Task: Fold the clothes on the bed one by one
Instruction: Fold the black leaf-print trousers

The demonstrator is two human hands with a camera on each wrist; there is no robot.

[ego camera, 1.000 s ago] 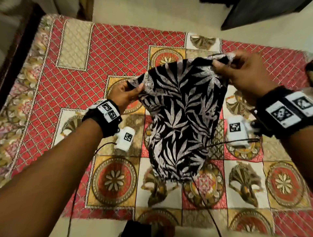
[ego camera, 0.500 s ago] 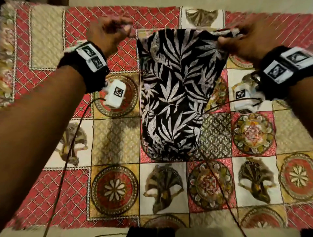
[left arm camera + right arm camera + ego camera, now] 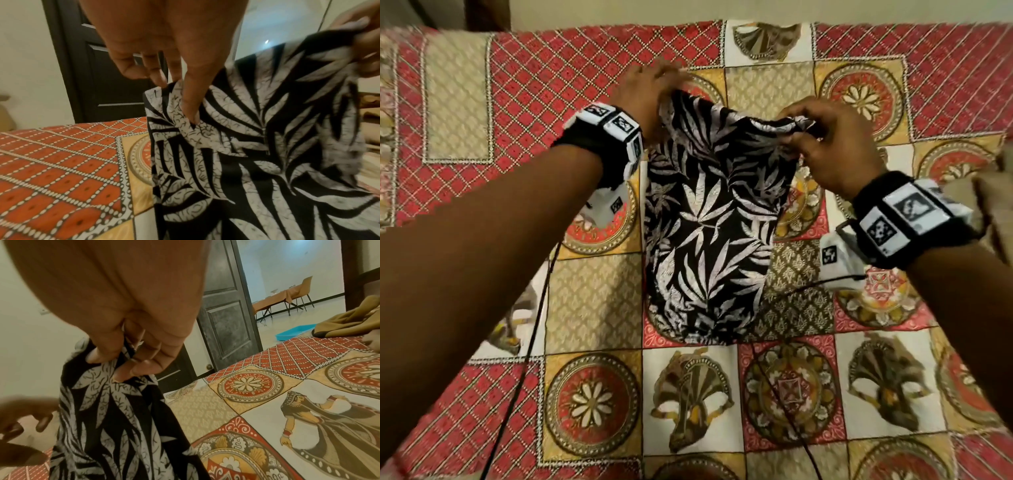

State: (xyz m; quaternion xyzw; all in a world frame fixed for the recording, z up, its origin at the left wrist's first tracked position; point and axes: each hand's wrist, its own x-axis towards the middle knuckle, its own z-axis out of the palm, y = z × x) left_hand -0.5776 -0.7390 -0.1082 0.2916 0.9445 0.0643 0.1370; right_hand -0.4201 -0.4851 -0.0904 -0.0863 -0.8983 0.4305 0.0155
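A black garment with a white leaf print hangs by its top edge, lifted off the patterned bed, its lower hem resting near the middle.

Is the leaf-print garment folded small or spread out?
Spread out: the leaf-print garment hangs open between left hand and right hand.
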